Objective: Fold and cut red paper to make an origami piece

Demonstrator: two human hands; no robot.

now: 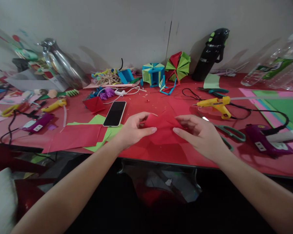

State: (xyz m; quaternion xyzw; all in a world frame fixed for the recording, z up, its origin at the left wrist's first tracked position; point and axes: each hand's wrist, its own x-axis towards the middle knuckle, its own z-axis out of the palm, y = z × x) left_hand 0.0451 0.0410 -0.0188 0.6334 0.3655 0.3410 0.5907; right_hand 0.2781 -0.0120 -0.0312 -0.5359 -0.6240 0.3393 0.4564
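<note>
Between my two hands is a sheet of red paper (163,125), creased and bent, held just above the red tabletop. My left hand (136,128) pinches its left edge between thumb and fingers. On the other side, my right hand (197,133) has its thumb on the front of the sheet and its fingers curled behind the right edge. Parts of the paper blend with the red table, so its full outline is hard to make out. A phone (115,113) lies left of my left hand, beside red paper sheets (74,137) and green paper (97,122).
Scissors (230,132) and a yellow glue gun (216,104) lie to the right, near a purple power strip (268,141). Folded paper models (153,75), a black bottle (210,55) and a steel jug (63,65) stand along the wall. Cords cross both sides.
</note>
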